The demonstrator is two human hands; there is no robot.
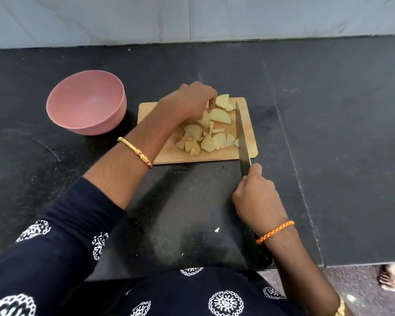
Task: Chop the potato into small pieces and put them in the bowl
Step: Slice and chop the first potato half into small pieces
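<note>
We find the potato pieces (209, 131) heaped on the wooden cutting board (246, 153), beside the pink bowl (87, 102) on the dark counter (328, 133). The left hand (192, 101) reaches over the heap, fingers curled on a piece. The right hand (255, 195) grips the knife (241, 133), fingers wrapped round the handle, blade lying along the board's right side.

I can read no words, brands or numbers anywhere here; my knife (242, 135) blade carries no mark I can make out; my bowl (87, 102) and board (197, 153) are plain.
</note>
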